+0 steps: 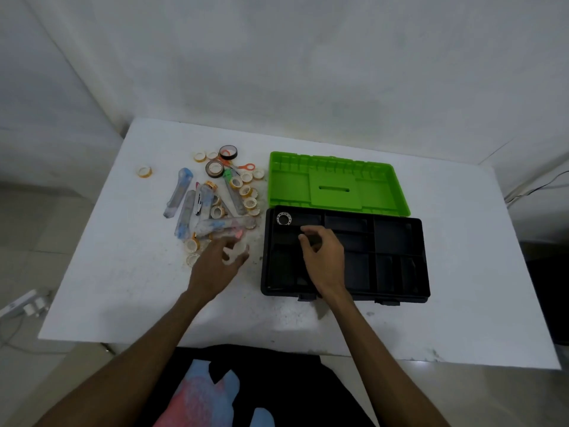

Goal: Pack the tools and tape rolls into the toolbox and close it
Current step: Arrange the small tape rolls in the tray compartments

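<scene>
Lying open, one toolbox [345, 257], one tape roll [283, 218] inside, two hands above

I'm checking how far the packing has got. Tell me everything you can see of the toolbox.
The toolbox lies open on the white table, right of the pile of loose items. It looks like plastic: a black base divided into several compartments, and a green lid folded back flat behind it, with a slot in its middle panel. One tape roll sits in the far-left compartment; the others look empty. The right hand hovers over the left part, fingers loosely curled, holding nothing visible.
</scene>
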